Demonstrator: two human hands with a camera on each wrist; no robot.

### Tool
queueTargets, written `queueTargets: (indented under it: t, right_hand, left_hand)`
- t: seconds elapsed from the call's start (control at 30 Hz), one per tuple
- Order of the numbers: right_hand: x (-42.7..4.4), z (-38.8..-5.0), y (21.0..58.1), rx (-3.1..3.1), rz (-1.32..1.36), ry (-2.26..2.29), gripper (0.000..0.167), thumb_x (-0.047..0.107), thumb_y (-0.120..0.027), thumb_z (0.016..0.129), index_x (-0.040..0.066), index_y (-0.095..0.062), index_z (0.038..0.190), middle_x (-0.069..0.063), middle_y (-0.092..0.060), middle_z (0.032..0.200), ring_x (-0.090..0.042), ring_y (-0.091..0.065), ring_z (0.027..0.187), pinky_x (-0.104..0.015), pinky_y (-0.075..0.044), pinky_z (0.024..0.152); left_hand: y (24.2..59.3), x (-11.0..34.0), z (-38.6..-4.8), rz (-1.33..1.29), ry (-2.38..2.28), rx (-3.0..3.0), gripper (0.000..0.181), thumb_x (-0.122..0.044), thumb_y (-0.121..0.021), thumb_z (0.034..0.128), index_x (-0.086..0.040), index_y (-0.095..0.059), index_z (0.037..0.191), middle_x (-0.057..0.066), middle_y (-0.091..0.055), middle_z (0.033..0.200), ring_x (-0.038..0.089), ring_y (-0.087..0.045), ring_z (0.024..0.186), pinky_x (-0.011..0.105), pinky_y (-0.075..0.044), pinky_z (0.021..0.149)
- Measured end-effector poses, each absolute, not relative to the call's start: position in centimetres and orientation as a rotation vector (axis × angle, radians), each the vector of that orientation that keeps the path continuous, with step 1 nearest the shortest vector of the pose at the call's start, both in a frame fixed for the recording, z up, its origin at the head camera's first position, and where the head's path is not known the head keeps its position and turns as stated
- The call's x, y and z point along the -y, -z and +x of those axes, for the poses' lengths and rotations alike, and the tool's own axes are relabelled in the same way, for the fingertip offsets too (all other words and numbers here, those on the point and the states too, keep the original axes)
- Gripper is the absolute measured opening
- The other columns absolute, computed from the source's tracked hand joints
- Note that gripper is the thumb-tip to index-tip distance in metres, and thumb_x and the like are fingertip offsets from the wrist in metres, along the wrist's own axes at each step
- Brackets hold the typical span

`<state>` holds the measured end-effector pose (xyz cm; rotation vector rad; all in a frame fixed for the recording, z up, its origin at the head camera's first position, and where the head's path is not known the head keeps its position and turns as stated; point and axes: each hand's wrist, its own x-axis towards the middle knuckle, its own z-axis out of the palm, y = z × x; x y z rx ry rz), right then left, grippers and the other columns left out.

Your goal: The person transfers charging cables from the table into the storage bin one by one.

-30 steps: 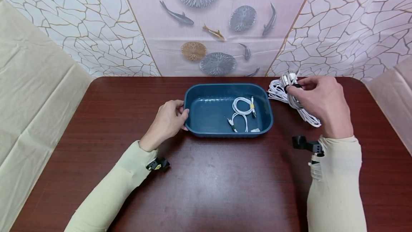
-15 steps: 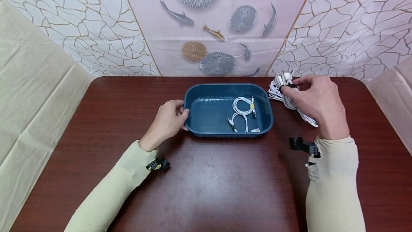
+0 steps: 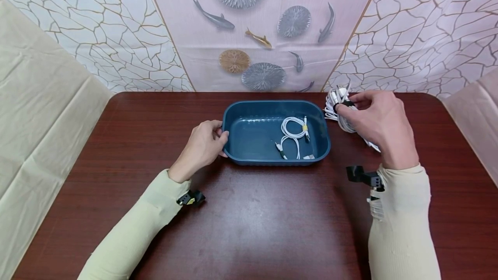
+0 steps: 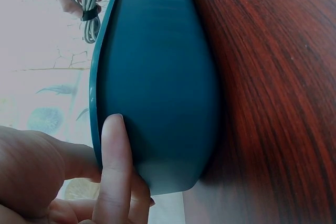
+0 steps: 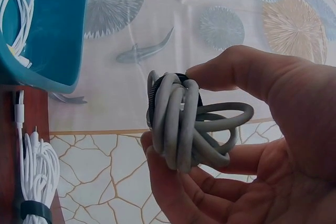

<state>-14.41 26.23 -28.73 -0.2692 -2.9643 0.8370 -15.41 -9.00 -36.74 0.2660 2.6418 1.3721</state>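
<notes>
My left hand (image 3: 204, 141) grips the left end of a dark blue plastic bin (image 3: 250, 139), thumb at the rim and fingers against the outer wall. Inside the bin's right half lie coiled white cables, one (image 3: 306, 131) with a yellow tie and one (image 3: 298, 148) below it. My right hand (image 3: 383, 120) pinches a coiled grey cable (image 5: 176, 124) by its black strap, thumb on one side and fingers on the other. The cable is up off the table, right of the bin. Its plug ends stick up in the head view.
Behind the held cable, a bundle of white cable (image 5: 39, 166) with a dark strap (image 5: 35, 211) lies on the brown table (image 3: 249, 219). A patterned cloth (image 3: 264, 51) hangs along the table's back edge. Plain cloth (image 3: 43, 98) covers the left side.
My right hand has shifted a little to the left with the grey cable, nearer the bin. The left hand and the bin have stayed put.
</notes>
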Motion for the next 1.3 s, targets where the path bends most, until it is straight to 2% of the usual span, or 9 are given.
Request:
queueTargets:
  t: [0.37, 0.7, 0.9, 1.13, 1.3]
  right_hand:
    - [-25.7, -14.5, 28.6, 2.982, -0.255, -0.803, 0.055, 0.050, -0.059, 0.094, 0.009, -0.068, 0.129, -0.022, -0.069, 0.118, -0.036, -0.057, 0.110, -0.042, -0.049, 0.071]
    - [-25.4, -14.4, 28.6, 2.962, -0.226, -0.825, 0.050, 0.046, -0.061, 0.092, 0.010, -0.070, 0.125, -0.020, -0.072, 0.113, -0.033, -0.059, 0.105, -0.036, -0.047, 0.067]
    - [-25.1, -14.4, 28.6, 2.974, -0.224, -0.830, 0.051, 0.046, -0.061, 0.092, 0.009, -0.069, 0.126, -0.020, -0.072, 0.114, -0.033, -0.060, 0.108, -0.039, -0.049, 0.072]
    - [-24.6, -14.5, 28.7, 2.980, -0.205, -0.825, 0.053, 0.049, -0.063, 0.093, 0.009, -0.069, 0.126, -0.021, -0.072, 0.114, -0.033, -0.062, 0.105, -0.037, -0.048, 0.068]
    - [-24.4, -14.7, 28.8, 2.989, -0.192, -0.817, 0.054, 0.048, -0.063, 0.093, 0.007, -0.069, 0.128, -0.022, -0.070, 0.119, -0.035, -0.061, 0.109, -0.040, -0.049, 0.072]
  left_hand:
    - [36.7, 9.0, -15.4, 0.269, -1.376, -2.640, 0.027, -0.007, -0.056, 0.1025, 0.009, -0.063, 0.122, 0.017, -0.061, 0.089, 0.012, -0.070, 0.057, 0.035, -0.066, 0.060]
    - [36.8, 9.1, -15.4, 0.270, -1.374, -2.643, 0.028, -0.007, -0.056, 0.1025, 0.009, -0.062, 0.125, 0.017, -0.062, 0.090, 0.012, -0.070, 0.057, 0.034, -0.066, 0.060]
    - [36.7, 9.1, -15.4, 0.263, -1.373, -2.641, 0.029, -0.007, -0.056, 0.1024, 0.009, -0.062, 0.126, 0.017, -0.062, 0.090, 0.012, -0.070, 0.057, 0.035, -0.066, 0.060]
    - [36.8, 9.1, -15.4, 0.274, -1.371, -2.644, 0.027, -0.007, -0.056, 0.1026, 0.009, -0.063, 0.123, 0.017, -0.062, 0.089, 0.012, -0.070, 0.058, 0.034, -0.066, 0.060]
    - [36.8, 9.1, -15.4, 0.272, -1.369, -2.641, 0.028, -0.007, -0.056, 0.1026, 0.010, -0.062, 0.124, 0.017, -0.061, 0.089, 0.012, -0.070, 0.058, 0.035, -0.066, 0.061]
